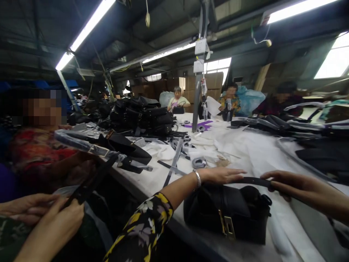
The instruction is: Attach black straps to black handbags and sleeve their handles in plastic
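Observation:
A black handbag [226, 211] with a gold-coloured clasp sits in front of me near the table's edge. Above its top runs a dark strap [252, 181], stretched between my two hands. My left hand [218, 175], below a silver bracelet and a floral sleeve, is on the strap's left part with its fingers fairly straight; the thumb side is partly hidden. At the strap's other end, my right hand [289, 185] pinches it between thumb and fingers. A round black piece [265, 199] shows at the bag's right side, just below that hand.
On my left, a co-worker's hands [54, 218] hold a dark strap [92, 178]. Black bags [144, 116] are piled further back. A roll of grey tape [199, 162] lies on the white table [212, 145] near a metal post [197, 91]. Several other people sit around.

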A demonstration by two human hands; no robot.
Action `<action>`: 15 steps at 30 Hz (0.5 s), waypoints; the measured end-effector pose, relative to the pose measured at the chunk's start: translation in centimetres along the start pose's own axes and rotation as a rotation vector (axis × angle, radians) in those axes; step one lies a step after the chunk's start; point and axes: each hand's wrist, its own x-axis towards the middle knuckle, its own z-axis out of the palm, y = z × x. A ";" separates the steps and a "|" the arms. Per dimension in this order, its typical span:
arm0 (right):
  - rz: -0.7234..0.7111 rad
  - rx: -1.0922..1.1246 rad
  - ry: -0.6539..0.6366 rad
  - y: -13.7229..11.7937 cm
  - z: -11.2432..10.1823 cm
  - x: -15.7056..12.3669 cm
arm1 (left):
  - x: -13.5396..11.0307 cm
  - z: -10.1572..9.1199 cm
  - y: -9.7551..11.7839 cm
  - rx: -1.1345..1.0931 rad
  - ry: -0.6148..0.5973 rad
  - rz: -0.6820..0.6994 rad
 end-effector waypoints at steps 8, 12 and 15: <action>0.002 0.114 -0.159 -2.2 -0.7 0.1 | 0.6 -2.6 -3.6 -0.246 -0.154 -0.016; -0.034 0.115 -0.165 -2.7 -0.2 0.6 | -0.2 -2.7 -3.4 -0.344 -0.106 -0.082; -0.070 0.138 -0.163 -3.0 0.3 1.4 | 0.2 -2.1 -2.4 -0.402 -0.037 -0.072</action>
